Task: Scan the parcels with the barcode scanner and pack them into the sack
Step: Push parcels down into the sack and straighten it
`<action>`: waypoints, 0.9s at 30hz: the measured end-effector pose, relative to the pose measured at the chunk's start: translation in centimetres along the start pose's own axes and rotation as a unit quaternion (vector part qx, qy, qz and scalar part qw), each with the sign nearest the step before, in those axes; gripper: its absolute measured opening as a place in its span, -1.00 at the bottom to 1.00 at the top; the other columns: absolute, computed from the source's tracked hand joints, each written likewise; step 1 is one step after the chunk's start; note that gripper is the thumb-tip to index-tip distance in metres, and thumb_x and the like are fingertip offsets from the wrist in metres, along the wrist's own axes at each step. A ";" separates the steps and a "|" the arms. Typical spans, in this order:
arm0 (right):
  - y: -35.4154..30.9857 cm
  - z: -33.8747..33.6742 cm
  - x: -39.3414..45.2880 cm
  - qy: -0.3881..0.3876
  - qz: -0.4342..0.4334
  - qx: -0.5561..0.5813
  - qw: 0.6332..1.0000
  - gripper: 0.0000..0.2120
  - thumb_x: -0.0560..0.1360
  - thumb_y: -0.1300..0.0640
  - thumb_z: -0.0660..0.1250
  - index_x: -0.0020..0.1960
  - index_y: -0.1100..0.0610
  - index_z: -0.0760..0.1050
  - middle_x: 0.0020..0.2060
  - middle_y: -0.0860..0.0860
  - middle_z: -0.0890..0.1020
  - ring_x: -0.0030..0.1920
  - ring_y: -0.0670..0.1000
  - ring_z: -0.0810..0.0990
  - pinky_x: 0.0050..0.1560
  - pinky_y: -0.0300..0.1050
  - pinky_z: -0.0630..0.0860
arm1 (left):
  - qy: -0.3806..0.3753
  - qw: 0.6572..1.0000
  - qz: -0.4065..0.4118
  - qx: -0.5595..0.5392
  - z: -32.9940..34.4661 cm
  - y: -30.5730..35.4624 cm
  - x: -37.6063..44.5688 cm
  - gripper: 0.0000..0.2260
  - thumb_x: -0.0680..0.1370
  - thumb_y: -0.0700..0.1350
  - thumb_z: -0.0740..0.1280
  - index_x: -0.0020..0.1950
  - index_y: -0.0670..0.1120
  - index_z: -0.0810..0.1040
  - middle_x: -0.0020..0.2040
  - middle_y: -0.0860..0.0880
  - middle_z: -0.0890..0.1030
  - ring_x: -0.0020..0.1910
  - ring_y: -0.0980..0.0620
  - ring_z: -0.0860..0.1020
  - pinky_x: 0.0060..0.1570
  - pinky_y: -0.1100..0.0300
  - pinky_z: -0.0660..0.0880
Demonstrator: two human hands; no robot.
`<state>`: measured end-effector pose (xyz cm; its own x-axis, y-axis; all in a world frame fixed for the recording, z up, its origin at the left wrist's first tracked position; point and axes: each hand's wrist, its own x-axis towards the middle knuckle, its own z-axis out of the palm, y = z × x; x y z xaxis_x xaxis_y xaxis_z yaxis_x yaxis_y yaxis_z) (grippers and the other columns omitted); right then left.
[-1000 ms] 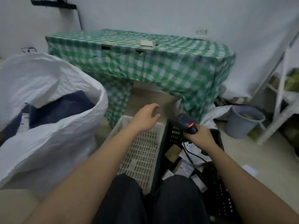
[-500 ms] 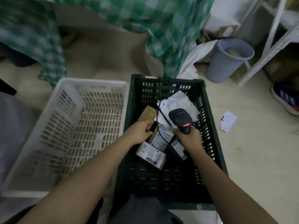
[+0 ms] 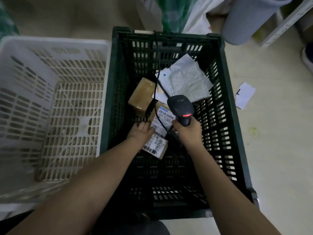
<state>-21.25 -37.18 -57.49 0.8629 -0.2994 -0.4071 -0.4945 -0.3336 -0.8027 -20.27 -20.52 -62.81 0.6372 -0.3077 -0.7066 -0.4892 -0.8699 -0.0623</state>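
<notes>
Looking straight down, I see the dark green slatted plastic crate on the pale floor, both of my forearms reaching into it. To the left of my left hand sits the white perforated plastic basket, its side touching the crate wall. Beyond my right hand, at the top right, stands the grey plastic bin, well apart from the crate's far corner. Inside the crate, past my right hand, lies the crumpled white plastic mailer bag, the largest parcel here. Just beyond my left hand rests the plain brown cardboard box, tilted against the crate floor. Between my two hands lies the brown box with a white printed barcode label. Under my left hand is the small labelled carton with a striped barcode; the fingers curl down onto its far edge, gripping it. My right hand is wrapped tight round the handle of the black handheld barcode scanner, whose head rises just above the knuckles with a red light showing. The scanner's thin black cable runs away from my right hand, over the mailer and across the far rim. Right of my right hand, outside the crate, a white scrap of paper lies on the floor.
</notes>
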 end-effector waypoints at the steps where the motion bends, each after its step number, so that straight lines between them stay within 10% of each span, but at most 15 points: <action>1: 0.3 0.1 0.0 -0.001 0.002 0.004 1.000 -0.75 0.29 0.01 0.41 -0.18 0.17 0.52 -0.30 0.18 0.64 -0.25 0.17 0.61 -0.12 0.21 0.59 | 0.011 1.000 0.003 0.023 -0.1 0.1 0.0 -0.11 0.41 -0.13 0.47 0.55 -0.08 -0.05 0.48 -0.18 0.11 0.45 -0.15 0.14 0.43 -0.03 0.14; 12: -4.6 -2.8 -2.2 0.037 -0.059 0.081 0.994 -0.89 0.40 0.22 0.45 -0.19 0.11 0.52 -0.32 0.11 0.60 -0.29 0.03 0.54 -0.19 -0.03 0.50 | 0.134 0.979 0.084 -0.125 -5.9 -0.7 -7.7 -0.25 0.34 0.08 0.49 0.41 -0.11 0.25 0.28 -0.13 0.26 0.27 -0.10 0.21 0.14 0.02 0.40; 20: -14.7 -3.8 -7.2 0.015 -0.181 0.077 0.980 -0.88 0.46 0.18 0.43 -0.14 0.11 0.48 -0.18 0.12 0.63 -0.13 0.09 0.60 -0.15 -0.06 0.45 | 0.288 0.942 -0.007 -0.174 -13.1 -4.4 -21.0 -0.20 0.29 0.15 0.51 0.40 -0.08 0.24 0.24 -0.07 0.25 0.27 -0.05 0.22 0.21 0.06 0.34; 24: -18.9 -2.9 -10.7 0.020 -0.228 0.117 0.966 -0.81 0.48 0.13 0.44 0.04 0.15 0.53 -0.11 0.04 0.62 -0.06 0.01 0.57 -0.09 -0.18 0.41 | 0.357 0.890 -0.107 -0.262 -13.5 -7.5 -26.7 -0.19 0.27 0.15 0.54 0.39 -0.08 0.25 0.27 -0.07 0.30 0.28 -0.07 0.29 0.18 0.01 0.38; 27: -21.2 -0.9 -12.7 0.018 -0.211 0.193 0.958 -0.86 0.47 0.13 0.45 -0.03 0.10 0.53 -0.13 0.02 0.64 -0.09 0.02 0.62 0.02 -0.04 0.52 | 0.427 0.782 -0.150 -0.428 -12.3 -9.0 -29.1 -0.21 0.24 0.14 0.57 0.30 -0.05 0.24 0.25 -0.05 0.45 0.19 -0.09 0.47 0.12 -0.05 0.49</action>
<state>-21.87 -27.14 -34.89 0.9698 -0.2439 -0.0021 -0.0217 -0.0777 -0.9967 -27.08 -8.44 -33.07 0.9910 0.1338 0.0015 0.1042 -0.7790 0.6183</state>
